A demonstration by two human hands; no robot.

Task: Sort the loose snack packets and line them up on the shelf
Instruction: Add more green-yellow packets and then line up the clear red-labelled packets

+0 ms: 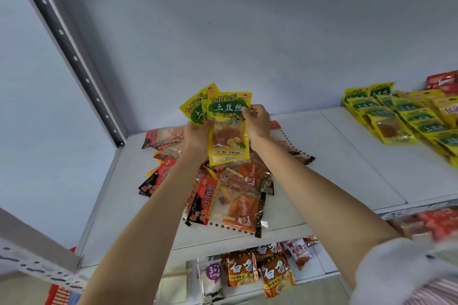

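I hold a fan of three yellow-and-green snack packets (229,126) up above the white shelf (334,163). My left hand (198,135) grips their left side from below. My right hand (256,121) pinches the front packet's upper right edge. Beneath my hands lies a loose pile of red, black and orange packets (230,195) on the shelf. A lined-up row of matching yellow-and-green packets (401,119) lies at the shelf's right end.
Red packets (442,80) sit behind the yellow row at the far right. A grey perforated upright (67,49) bounds the shelf on the left. A lower shelf holds orange noodle bags (260,267) and other packets. More red packets (436,223) show at the right edge.
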